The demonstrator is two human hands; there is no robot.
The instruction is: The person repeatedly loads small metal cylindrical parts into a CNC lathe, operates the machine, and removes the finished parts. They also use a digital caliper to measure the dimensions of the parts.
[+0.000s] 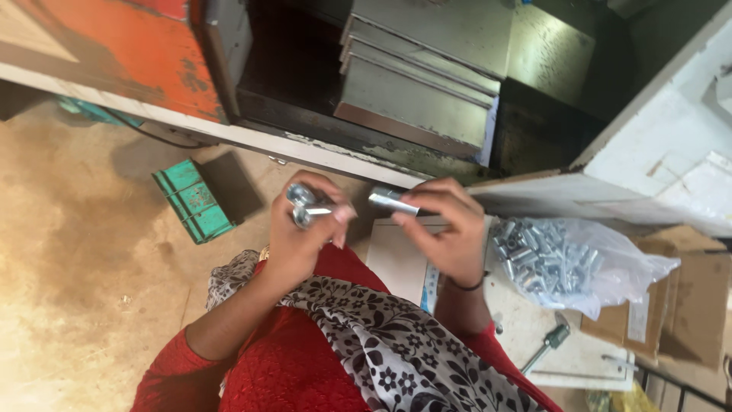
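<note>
Left hand [301,229] clamped on two metal bolts [303,206]; right hand [446,229] pinching one metal sleeve [390,201], unjoined. Plastic bag of fasteners [545,259] at surface's right edge, still full.

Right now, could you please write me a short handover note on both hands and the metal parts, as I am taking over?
Left hand: closed on two silver bolts, heads up.
Right hand: pinching a short metal sleeve at its fingertips, level with the bolts, a small gap between them.
Supply: clear plastic bag of metal parts lies open on the white board to the right; a screwdriver lies below it.
Done: no finished pieces in view.
Left: sleeve and bolts are still apart; the bag looks nearly full.
</note>
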